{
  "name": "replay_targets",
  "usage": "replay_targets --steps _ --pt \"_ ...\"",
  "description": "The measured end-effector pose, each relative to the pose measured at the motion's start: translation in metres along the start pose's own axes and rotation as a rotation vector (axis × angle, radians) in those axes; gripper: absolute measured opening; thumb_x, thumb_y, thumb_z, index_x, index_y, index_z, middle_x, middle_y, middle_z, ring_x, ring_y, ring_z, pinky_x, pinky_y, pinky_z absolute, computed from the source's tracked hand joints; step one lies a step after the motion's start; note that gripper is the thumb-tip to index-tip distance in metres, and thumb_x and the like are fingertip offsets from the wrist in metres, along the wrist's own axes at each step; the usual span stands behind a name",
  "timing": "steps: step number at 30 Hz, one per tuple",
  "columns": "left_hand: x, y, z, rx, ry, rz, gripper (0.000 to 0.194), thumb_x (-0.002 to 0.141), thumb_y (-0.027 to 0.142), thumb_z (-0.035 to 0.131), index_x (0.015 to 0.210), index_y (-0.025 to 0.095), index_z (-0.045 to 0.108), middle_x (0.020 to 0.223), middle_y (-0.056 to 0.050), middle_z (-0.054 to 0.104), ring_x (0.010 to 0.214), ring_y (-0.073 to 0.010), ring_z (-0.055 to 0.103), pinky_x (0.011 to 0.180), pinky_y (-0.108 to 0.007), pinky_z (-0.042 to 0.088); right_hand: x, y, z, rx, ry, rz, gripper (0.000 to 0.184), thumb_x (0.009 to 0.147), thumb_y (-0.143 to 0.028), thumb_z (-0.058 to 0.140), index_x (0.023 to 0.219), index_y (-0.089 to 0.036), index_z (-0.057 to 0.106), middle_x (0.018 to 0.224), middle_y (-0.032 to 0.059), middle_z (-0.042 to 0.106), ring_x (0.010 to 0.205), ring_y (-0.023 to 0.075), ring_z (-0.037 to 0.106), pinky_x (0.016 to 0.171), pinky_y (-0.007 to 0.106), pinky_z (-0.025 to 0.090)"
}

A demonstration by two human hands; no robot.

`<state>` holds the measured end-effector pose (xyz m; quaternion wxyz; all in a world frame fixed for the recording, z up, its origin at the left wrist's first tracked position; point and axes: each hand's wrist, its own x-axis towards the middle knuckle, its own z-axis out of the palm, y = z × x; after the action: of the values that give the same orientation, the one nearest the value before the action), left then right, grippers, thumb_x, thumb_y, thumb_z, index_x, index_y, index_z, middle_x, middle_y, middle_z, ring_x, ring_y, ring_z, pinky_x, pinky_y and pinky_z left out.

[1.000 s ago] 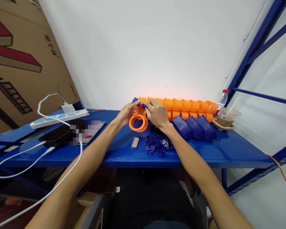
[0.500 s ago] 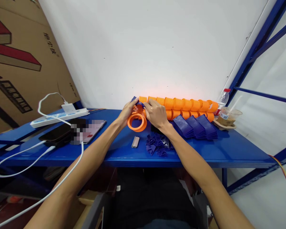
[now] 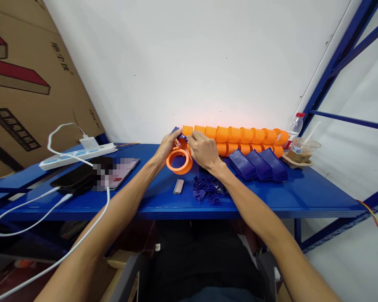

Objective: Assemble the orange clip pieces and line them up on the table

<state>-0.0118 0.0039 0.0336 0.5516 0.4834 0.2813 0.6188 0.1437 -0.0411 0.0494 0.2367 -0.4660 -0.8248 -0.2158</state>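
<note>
In the head view, my left hand [image 3: 167,147] is closed on the left side of an orange tape dispenser [image 3: 179,170], whose open ring hangs down toward me. My right hand [image 3: 204,149] has its fingers bent around the upper right of the same dispenser. A small dark blue piece [image 3: 175,129] shows at the dispenser's top between both hands; its fit is partly hidden by fingers. Below my right hand lies a loose heap of small blue plastic pieces [image 3: 201,193]. A short pale grey strip [image 3: 178,186] rests on the table beneath the ring.
Two rows of orange rings [image 3: 234,135] run along the wall. Stacks of flat blue plates [image 3: 243,164] stand before them. At right are a bottle [image 3: 296,124] and a cup [image 3: 302,151]. Phones [image 3: 72,175], white cables and a power strip [image 3: 78,156] occupy the left of the blue table [image 3: 157,201].
Both hands and the tape dispenser have shifted very slightly left in the view, which itself has moved a little. My grip looks much the same.
</note>
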Motion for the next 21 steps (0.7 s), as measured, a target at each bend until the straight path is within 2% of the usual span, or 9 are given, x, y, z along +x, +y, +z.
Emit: replay_targets --steps 6,10,15,21 --pt "0.0005 0.0017 -0.0013 0.021 0.002 0.012 0.035 0.085 0.043 0.089 0.079 0.020 0.064 0.067 0.001 0.064 0.059 -0.0148 0.058 0.060 -0.026 0.048 -0.0008 -0.0018 -0.0037 0.016 0.007 0.008 0.035 0.116 -0.018 0.041 0.127 -0.013 0.074 0.124 0.0178 0.073 0.113 0.0276 0.065 0.078 0.035 0.046" --pt "-0.0018 0.0048 0.0010 0.045 0.009 0.067 0.039 0.082 0.043 0.093 0.075 0.021 0.061 0.067 0.003 0.059 0.061 -0.0143 0.057 0.064 -0.027 0.050 -0.0007 -0.0012 -0.0035 0.022 0.020 0.018 0.034 0.116 -0.018 0.042 0.126 -0.014 0.074 0.122 0.0173 0.074 0.113 0.0275 0.065 0.077 0.035 0.045" --pt "-0.0021 0.0041 0.0013 0.076 -0.018 0.127 0.039 0.079 0.045 0.095 0.076 0.021 0.064 0.071 0.002 0.061 0.066 -0.0143 0.057 0.068 -0.027 0.050 -0.0005 0.0008 -0.0017 0.005 0.044 0.020 0.038 0.117 -0.017 0.038 0.126 -0.013 0.075 0.119 0.0175 0.074 0.111 0.0275 0.065 0.077 0.036 0.044" --pt "-0.0002 0.0005 -0.0007 0.111 0.001 0.140 0.038 0.081 0.042 0.092 0.074 0.020 0.062 0.068 0.003 0.057 0.062 -0.0130 0.051 0.061 -0.025 0.042 -0.0011 0.0006 -0.0019 0.007 0.020 0.009 0.037 0.117 -0.018 0.040 0.127 -0.013 0.075 0.122 0.0168 0.074 0.114 0.0267 0.065 0.080 0.035 0.046"
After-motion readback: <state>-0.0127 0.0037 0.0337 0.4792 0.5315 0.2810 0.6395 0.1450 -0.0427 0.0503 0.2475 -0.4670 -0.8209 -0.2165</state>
